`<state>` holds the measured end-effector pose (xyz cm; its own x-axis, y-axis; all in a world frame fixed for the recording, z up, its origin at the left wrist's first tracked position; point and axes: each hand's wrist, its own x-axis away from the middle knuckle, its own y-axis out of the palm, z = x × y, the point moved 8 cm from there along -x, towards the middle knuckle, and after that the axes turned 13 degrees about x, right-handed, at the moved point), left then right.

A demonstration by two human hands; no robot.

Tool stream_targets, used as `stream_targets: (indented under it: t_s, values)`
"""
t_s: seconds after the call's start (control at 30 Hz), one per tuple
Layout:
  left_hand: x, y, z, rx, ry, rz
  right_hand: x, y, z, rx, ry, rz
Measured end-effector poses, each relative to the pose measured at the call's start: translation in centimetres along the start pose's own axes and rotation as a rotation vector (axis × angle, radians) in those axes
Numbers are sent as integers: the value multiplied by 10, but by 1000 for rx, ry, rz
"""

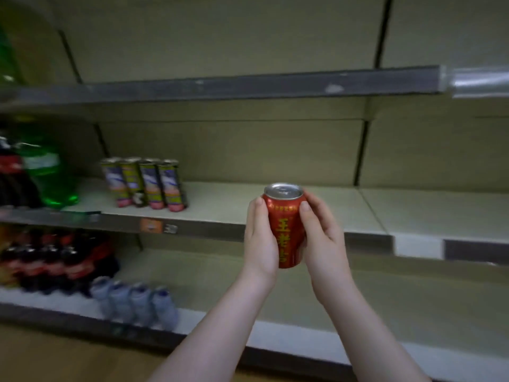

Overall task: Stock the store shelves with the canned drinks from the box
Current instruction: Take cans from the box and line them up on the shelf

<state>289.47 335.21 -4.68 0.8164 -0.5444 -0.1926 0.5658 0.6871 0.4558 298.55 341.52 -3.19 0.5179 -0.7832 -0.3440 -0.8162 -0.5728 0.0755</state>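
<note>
1. A person is holding one red can (285, 230) upright in front of the middle shelf (220, 205), with left hand (260, 244) and right hand (322, 244) cupping it and fingers (305, 213) clamped on its sides.
2. The can is hanging in the air, not yet shelved. Stocking is looking barely begun, with only four slim cans (146, 183) standing further left.
3. The box is sitting out of view, so the count of cans left cannot be told. The bottles (41, 175) at far left are blurring.

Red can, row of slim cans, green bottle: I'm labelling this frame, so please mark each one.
red can (286, 232): head view, middle of its printed side.
row of slim cans (151, 186): head view, body of the third can from the left.
green bottle (52, 186): head view, its lower body.
</note>
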Motion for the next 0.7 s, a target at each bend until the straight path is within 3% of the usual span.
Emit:
stream_targets:
  t_s: [0.13,0.3,0.4,0.7]
  values:
    - [-47,-64,34,-25,19,115,-31,85,1,41,62,-148]
    - [-98,-110,51,-16,-11,140,-58,159,17,9,165,-254]
    - [-126,-126,49,-75,18,133,-75,179,26,-4,163,-234]
    - [-192,-122,20,-138,-188,-45,-132,188,68,5,177,-117]
